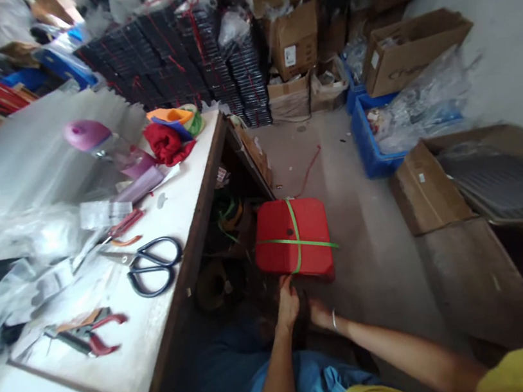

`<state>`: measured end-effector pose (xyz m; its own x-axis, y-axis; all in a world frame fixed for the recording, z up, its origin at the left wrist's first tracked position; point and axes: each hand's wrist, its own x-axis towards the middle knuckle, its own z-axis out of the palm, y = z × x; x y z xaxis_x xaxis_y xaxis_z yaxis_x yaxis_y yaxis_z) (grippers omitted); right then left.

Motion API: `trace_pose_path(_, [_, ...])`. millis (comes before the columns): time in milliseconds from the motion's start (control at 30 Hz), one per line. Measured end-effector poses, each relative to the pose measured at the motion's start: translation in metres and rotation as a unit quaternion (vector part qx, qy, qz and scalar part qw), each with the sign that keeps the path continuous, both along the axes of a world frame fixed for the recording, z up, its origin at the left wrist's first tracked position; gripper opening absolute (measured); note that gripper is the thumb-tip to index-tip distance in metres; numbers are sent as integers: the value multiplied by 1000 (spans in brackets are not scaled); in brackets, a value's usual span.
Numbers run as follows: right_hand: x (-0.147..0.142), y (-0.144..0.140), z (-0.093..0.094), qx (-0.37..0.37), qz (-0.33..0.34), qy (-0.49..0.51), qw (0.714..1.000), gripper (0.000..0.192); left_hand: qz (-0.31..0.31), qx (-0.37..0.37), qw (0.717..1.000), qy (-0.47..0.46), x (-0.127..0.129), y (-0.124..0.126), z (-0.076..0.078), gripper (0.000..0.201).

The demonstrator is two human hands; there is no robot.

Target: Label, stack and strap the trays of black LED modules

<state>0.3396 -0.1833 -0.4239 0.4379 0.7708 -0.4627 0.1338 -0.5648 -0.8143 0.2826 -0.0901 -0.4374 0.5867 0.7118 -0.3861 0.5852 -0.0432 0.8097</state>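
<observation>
Beside the white-topped workbench (182, 200), my remote view shows a red square bundle (272, 223), green straps (298, 243) crossed presumably to bind it. The left hand (287, 303) curls fingers at its near edge, the right hand (320, 314) just beside; whether either grips anything, I cannot tell.

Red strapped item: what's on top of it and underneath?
On top of the red item, green straps cross near a small dark spot. What lies underneath is covered by it.
</observation>
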Motion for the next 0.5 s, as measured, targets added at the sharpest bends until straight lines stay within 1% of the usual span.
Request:
trace_pose_path(67, [13, -3, 1, -19, 37, -36, 998, 22, 11, -12, 1000, -21, -1, 0, 1, 30])
trace_pose_path(133, [36, -5, 7, -10, 52, -87, 995, 17, 23, -23, 998, -44, -1, 1, 2, 22])
trace_pose_path(167, [49, -4, 12, -1, 50, -120, 992, 16, 31, -28, 998, -55, -1, 3, 2, 19])
trace_pose_path(233, [79, -2, 21, 16, 24, -194, 981, 23, 51, -39, 995, -74, -1, 5, 3, 18])
trace_pose_path(300, [106, 3, 26, 15, -10, -265, 964, 28, 71, -50, 992, -87, -1, 6, 5, 21])
trace_pose_path(367, [124, 6, 25, -1, -30, -316, 948, 25, 83, -65, 990, -94, -2, 5, 7, 29])
trace_pose_path(433, [132, 5, 21, -20, -34, -348, 937, 21, 82, -79, 988, -99, -5, 2, 11, 37])
trace_pose_path(500, [134, 0, 15, -37, -35, -371, 927, 19, 71, -87, 988, -107, -9, -1, 14, 41])
